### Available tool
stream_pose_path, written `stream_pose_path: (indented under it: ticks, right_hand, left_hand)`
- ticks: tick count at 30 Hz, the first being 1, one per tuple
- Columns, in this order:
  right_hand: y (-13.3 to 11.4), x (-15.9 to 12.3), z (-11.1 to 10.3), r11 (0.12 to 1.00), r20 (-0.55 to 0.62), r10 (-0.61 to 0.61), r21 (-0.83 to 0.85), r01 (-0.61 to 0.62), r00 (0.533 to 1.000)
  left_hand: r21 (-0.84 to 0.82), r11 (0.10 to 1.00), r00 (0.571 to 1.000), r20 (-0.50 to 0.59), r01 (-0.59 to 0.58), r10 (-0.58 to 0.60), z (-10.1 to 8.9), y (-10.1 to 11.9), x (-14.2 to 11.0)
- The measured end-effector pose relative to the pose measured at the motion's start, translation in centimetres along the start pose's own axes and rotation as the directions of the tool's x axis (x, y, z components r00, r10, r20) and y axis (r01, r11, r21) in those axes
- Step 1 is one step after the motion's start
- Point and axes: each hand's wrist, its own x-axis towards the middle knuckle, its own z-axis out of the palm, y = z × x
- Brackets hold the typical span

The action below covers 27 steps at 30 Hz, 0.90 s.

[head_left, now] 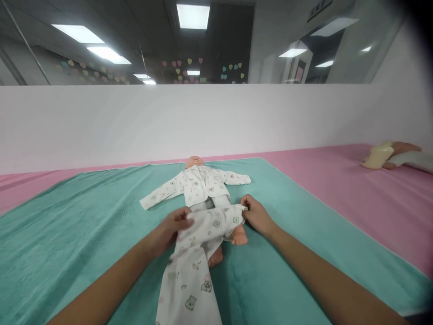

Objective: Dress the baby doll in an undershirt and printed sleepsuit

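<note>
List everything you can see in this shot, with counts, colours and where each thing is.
Baby doll: 1, flesh-pink, lying on its back on the blanket
Baby jacket: 1, white with small prints, on the doll's torso
Baby trousers: 1, white with small bear prints, over the doll's legs
Blanket: 1, teal, spread under the doll
Mat: 1, pink, under the blanket
Cream item: 1, cream, far right on the mat
Wall: 1, white, beyond the mat
Paper hearts: many, pastel, above the wall
Ceiling lights: several, white, overhead
Left hand: 1, gripping the trousers
Right hand: 1, pinching the trousers' edge
</note>
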Motion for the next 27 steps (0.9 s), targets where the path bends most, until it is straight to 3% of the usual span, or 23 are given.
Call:
stream_pose_path:
  ticks: [3,9,15,21,24,27]
  right_hand:
    - [-0.2,-0.2,0.7,0.995,0.019,-0.049,0.093,0.047,0.999]
    - [-1.8,-0.7,-0.1,0.948,-0.111,-0.077,0.3,0.107,0.991]
    - [-3.4,-1.7,0.2,0.979,0.157,-0.119,0.18,0.09,0.98]
    - [-3.8,-2.1,0.3,0.992,0.316,-0.119,0.086,0.096,0.941]
    - [-4.0,-2.3,0.3,0.983,0.353,-0.098,0.18,0.035,0.93]
    - [-4.0,-2.4,0.2,0.957,0.267,-0.056,0.291,-0.024,0.962]
  left_hand:
    - [0.035,0.999,0.994,0.106,0.016,-0.02,1.1,-1.2,-0.1]
    - [0.049,0.998,0.997,0.073,-0.032,0.028,1.4,-1.3,-1.0]
    - [0.068,0.995,0.997,0.027,-0.072,0.07,2.0,-0.7,-1.7]
    - [0.065,0.993,0.992,-0.068,-0.098,0.103,2.8,-0.7,-1.8]
    - [0.112,0.988,0.983,-0.134,-0.109,0.124,2.6,-0.5,-1.6]
    - [0.164,0.974,0.967,-0.177,-0.155,0.183,2.0,-0.1,-1.2]
